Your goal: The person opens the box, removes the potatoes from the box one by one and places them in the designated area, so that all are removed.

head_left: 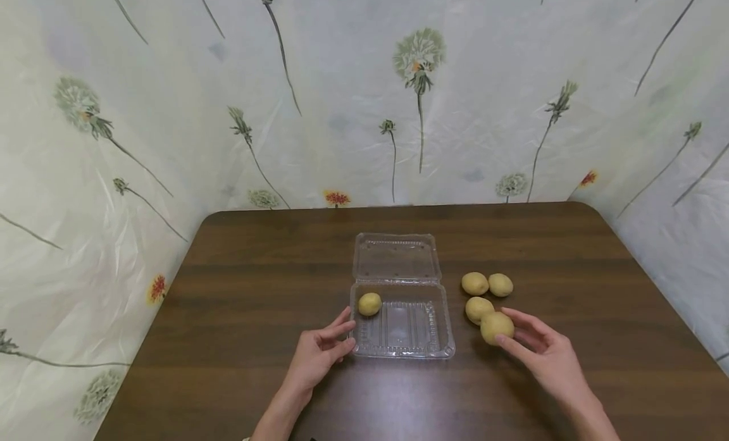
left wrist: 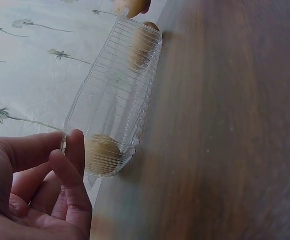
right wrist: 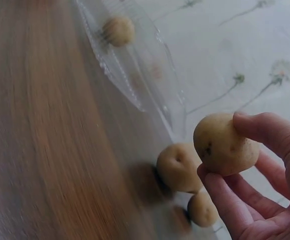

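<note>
My right hand [head_left: 549, 355] grips a round yellow-brown potato [head_left: 497, 328] between thumb and fingers. In the right wrist view this potato [right wrist: 222, 145] has small dark spots and is held above the wooden surface. A clear plastic clamshell box [head_left: 400, 327] lies with its lid folded back, and one potato [head_left: 369, 304] sits in its far left corner. At the box's left side, my left hand [head_left: 320, 354] pinches the rim between thumb and finger, as the left wrist view shows at the rim [left wrist: 64, 142].
Three more potatoes lie right of the box: one at the back left [head_left: 474, 283], one beside it [head_left: 500, 285], and a nearer one [head_left: 477, 309] partly behind the held potato. The box's lid [head_left: 397, 257] extends toward the back of the brown table [head_left: 273, 264]. Flower-patterned sheeting [head_left: 342, 112] surrounds the table.
</note>
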Action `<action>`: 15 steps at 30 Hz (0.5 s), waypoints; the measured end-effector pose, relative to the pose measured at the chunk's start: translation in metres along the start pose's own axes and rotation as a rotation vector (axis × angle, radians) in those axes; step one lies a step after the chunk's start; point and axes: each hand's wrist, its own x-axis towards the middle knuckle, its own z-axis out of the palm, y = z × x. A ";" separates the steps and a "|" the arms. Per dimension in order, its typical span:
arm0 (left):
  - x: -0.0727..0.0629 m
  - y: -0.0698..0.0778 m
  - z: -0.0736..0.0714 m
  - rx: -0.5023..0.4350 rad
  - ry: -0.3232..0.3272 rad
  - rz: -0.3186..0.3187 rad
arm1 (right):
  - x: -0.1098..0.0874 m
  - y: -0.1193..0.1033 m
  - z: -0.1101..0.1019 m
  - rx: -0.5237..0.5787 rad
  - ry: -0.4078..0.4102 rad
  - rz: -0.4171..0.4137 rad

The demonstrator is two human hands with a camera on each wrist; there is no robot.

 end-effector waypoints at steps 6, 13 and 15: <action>0.000 0.000 0.000 -0.001 -0.001 -0.003 | 0.002 0.002 -0.006 -0.012 0.011 0.005; 0.000 -0.001 -0.001 -0.013 -0.001 0.004 | 0.006 0.004 -0.011 -0.040 -0.001 0.041; 0.000 -0.001 -0.001 -0.015 -0.001 0.010 | 0.006 0.005 -0.013 -0.036 -0.006 0.044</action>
